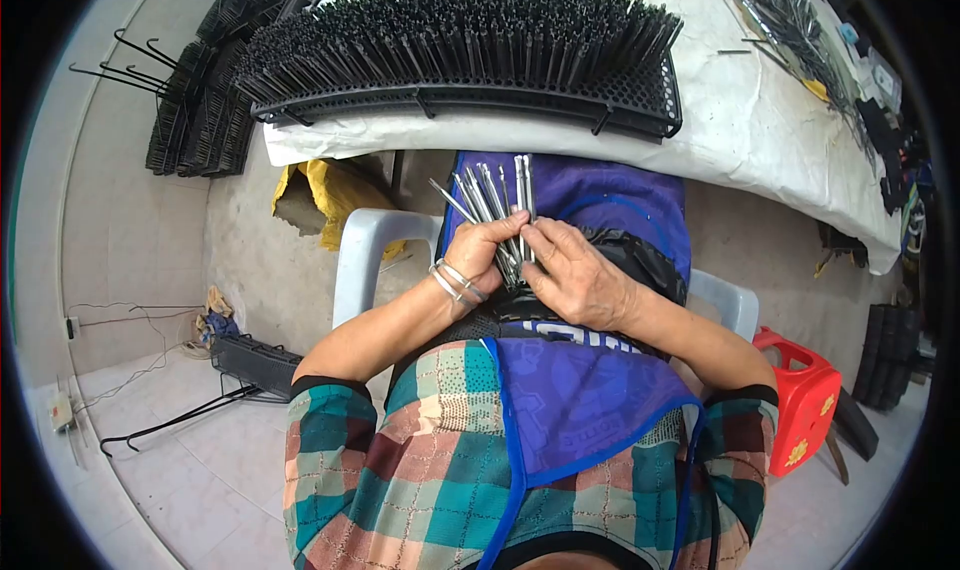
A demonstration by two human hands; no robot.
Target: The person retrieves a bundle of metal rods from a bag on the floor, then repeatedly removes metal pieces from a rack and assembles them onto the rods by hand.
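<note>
My left hand (474,254), with bracelets at the wrist, is closed around a bundle of thin silvery-dark rods (484,192) over my lap. The rods fan out upward, and their lower ends are partly hidden by my hands. My right hand (583,282) is beside it, its thumb and fingers closed on the rods at the right side of the bundle. Under both hands lie a blue apron (625,195) and a black plastic sheet (640,260).
A black perforated rack (420,98) packed with upright dark rods stands on the white-covered table (740,120) ahead. More racks (200,120) hang at the left, and another rack (255,365) is near the floor. A yellow sack (335,195) and a red stool (808,395) flank my chair (362,255).
</note>
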